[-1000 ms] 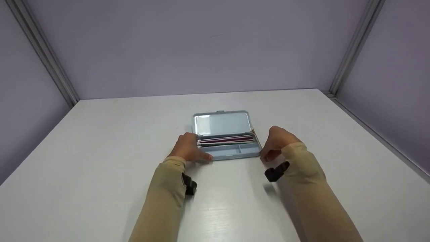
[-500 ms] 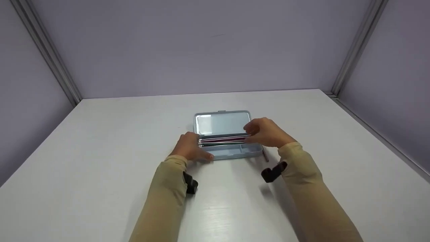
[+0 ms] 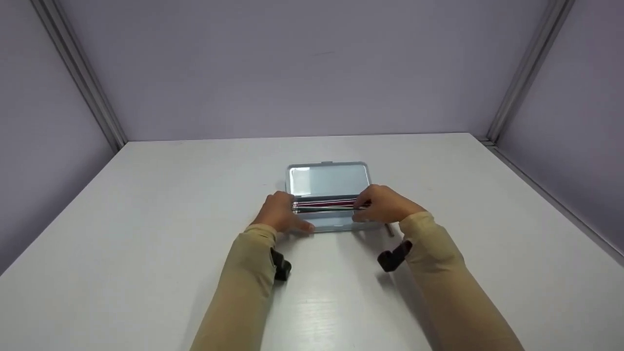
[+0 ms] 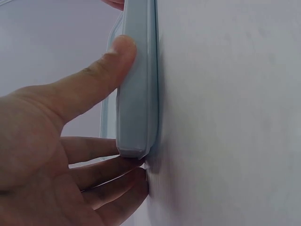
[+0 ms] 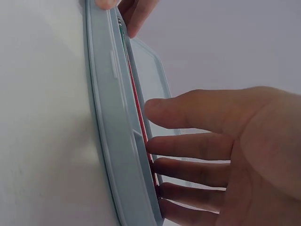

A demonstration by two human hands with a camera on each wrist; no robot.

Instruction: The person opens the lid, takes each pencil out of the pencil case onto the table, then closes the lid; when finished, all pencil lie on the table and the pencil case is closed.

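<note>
A light blue pencil case (image 3: 336, 223) lies open in the middle of the white table (image 3: 146, 204), its lid (image 3: 327, 179) flat behind it. Several pencils (image 3: 324, 204) fill its back compartment. My left hand (image 3: 292, 217) braces the case's left end: the thumb (image 4: 113, 56) presses on the front wall (image 4: 136, 94) and the fingers lie along the corner. My right hand (image 3: 363, 209) reaches over the right end, its straight fingers (image 5: 188, 141) touching the pencils (image 5: 141, 132) inside the case (image 5: 108, 117). It holds nothing.
One loose pencil (image 3: 388, 229) lies on the table just right of the case, partly under my right wrist. Black wrist cameras (image 3: 392, 257) hang below both sleeves. Lilac walls enclose the table on three sides.
My right hand has come in from beside the case's right end, passed over the lid and settled on the pencils. The left hand has stayed at the left end.
</note>
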